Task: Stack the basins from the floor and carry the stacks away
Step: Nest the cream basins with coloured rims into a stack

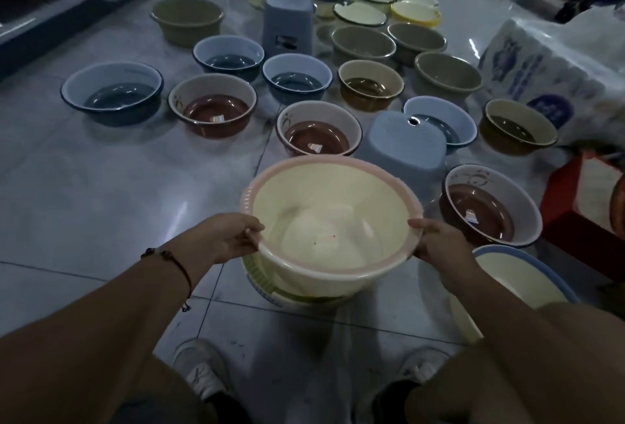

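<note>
A cream basin with a pink rim (pixel 324 200) hangs tilted just above the tiled floor in front of me. My left hand (pixel 230 237) grips its left rim and my right hand (pixel 439 241) grips its right rim. Directly beneath it sits another cream basin (pixel 267 283), mostly hidden, with a greenish ribbed rim showing. Several more basins stand on the floor beyond: brown ones (pixel 213 105), blue ones (pixel 113 92), tan ones (pixel 370 83) and cream ones with dark rims (pixel 359 14). A blue-rimmed cream basin (pixel 521 278) lies under my right forearm.
An upturned pale blue stool (pixel 402 149) stands just beyond the held basin, another (pixel 287 23) farther back. A wrapped white bundle (pixel 548 61) and a red box (pixel 575 204) lie at the right. Dark shelving (pixel 50 18) runs along the left. My shoes (pixel 199 369) are below.
</note>
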